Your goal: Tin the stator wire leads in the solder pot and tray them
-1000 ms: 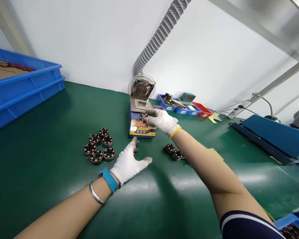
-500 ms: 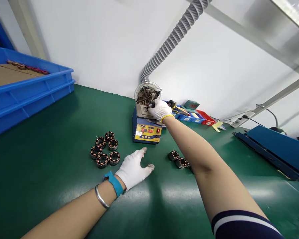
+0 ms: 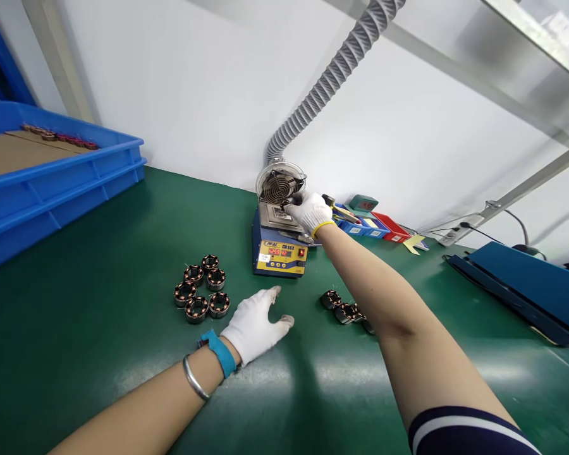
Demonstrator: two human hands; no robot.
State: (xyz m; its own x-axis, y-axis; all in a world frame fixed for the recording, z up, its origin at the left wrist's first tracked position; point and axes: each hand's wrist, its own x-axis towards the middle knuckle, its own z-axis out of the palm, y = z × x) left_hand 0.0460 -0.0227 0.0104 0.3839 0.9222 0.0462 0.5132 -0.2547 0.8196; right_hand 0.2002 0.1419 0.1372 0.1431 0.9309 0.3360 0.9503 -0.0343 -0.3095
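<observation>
My right hand (image 3: 308, 212), in a white glove with a yellow cuff, pinches a small dark ring-shaped coil part (image 3: 285, 205) over the metal top of a blue and yellow heating unit (image 3: 279, 258). Its fingers partly hide that part. My left hand (image 3: 256, 322), gloved in white, rests near the green table in front of the unit, thumb and fingers apart and nothing between them. Left of it stand several copper-wound rings (image 3: 196, 309) in a cluster. More such rings (image 3: 346, 312) lie beside my right forearm, which partly covers them.
A blue crate (image 3: 61, 189) with cardboard and small parts stands at the left. Behind the unit rises a grey ribbed hose (image 3: 332, 82). Small blue and red bins (image 3: 391, 229) line the wall, and a flat blue device (image 3: 521, 284) sits at the right.
My right hand has lifted slightly from the unit's top and shifted a little to the right, with the coil part between its fingers. My left hand has hardly moved.
</observation>
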